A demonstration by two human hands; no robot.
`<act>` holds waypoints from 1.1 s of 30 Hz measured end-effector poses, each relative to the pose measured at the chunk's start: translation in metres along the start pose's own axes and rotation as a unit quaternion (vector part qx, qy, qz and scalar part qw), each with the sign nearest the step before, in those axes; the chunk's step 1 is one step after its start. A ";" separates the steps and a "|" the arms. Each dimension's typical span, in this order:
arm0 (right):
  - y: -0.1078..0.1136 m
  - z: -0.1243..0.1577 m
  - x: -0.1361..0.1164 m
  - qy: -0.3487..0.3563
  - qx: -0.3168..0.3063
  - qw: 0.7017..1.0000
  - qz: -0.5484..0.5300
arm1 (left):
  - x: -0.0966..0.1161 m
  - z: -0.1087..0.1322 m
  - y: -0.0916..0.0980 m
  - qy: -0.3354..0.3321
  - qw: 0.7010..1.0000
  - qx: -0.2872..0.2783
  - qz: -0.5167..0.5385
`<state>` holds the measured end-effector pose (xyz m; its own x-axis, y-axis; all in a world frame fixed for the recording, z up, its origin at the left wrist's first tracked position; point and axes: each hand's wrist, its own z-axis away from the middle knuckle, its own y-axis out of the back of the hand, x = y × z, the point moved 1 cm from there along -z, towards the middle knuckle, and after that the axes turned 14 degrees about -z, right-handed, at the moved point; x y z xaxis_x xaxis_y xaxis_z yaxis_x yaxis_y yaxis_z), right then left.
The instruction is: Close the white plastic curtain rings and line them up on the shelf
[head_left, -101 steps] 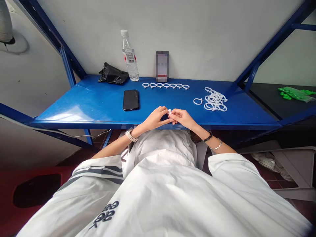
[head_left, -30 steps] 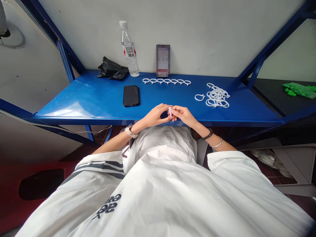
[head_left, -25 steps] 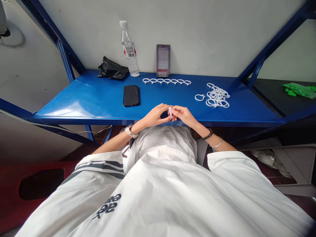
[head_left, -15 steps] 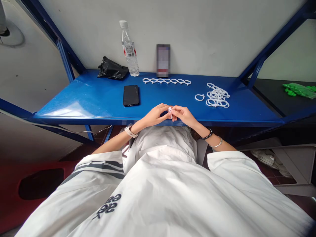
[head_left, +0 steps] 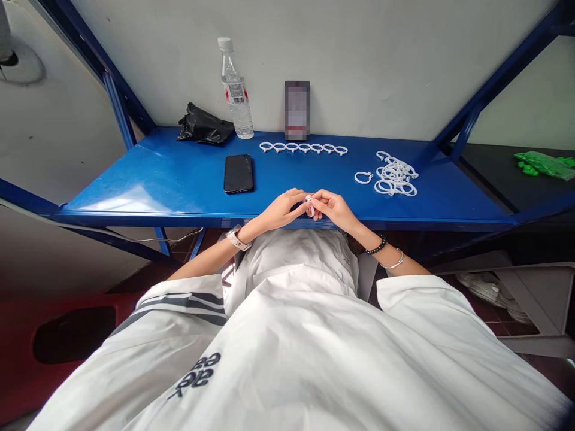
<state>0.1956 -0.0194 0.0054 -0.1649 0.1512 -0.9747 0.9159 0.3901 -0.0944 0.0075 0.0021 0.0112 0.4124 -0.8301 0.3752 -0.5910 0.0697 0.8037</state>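
Observation:
At the front edge of the blue table, my left hand [head_left: 283, 209] and my right hand [head_left: 333, 207] meet fingertip to fingertip. Between them they pinch one white plastic curtain ring [head_left: 311, 208], much of it covered by fingers. Farther back lies a straight row of several white curtain rings [head_left: 304, 151], their small eyelets facing me. To the right is a tangled pile of similar rings [head_left: 395, 172]. One loose ring [head_left: 369, 176], which looks open at its clasp, rests just left of that pile.
On the blue table [head_left: 179, 179] lies a black phone [head_left: 239, 173]. Behind it are a black plastic bag [head_left: 204, 126] and a water bottle [head_left: 238, 99]. A blurred upright device [head_left: 297, 111] leans on the wall. Green items in a bag [head_left: 545, 164] lie far right.
The curtain ring has turned slightly between my fingertips, and its lower part now shows as a curve. Both hands stay in nearly the same place.

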 end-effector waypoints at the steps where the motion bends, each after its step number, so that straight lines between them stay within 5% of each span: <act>1: 0.000 0.000 0.000 0.000 0.001 1.000 -0.001 | -0.001 0.000 -0.001 0.002 1.000 0.000 -0.002; 33: 0.001 0.001 -0.001 0.023 -0.020 0.999 -0.011 | 0.000 -0.001 0.000 -0.016 0.998 -0.014 -0.051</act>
<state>0.1973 -0.0196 0.0060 -0.2031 0.1829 -0.9619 0.8963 0.4302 -0.1074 0.0084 0.0028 0.0116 0.4467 -0.8508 0.2769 -0.5279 -0.0007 0.8493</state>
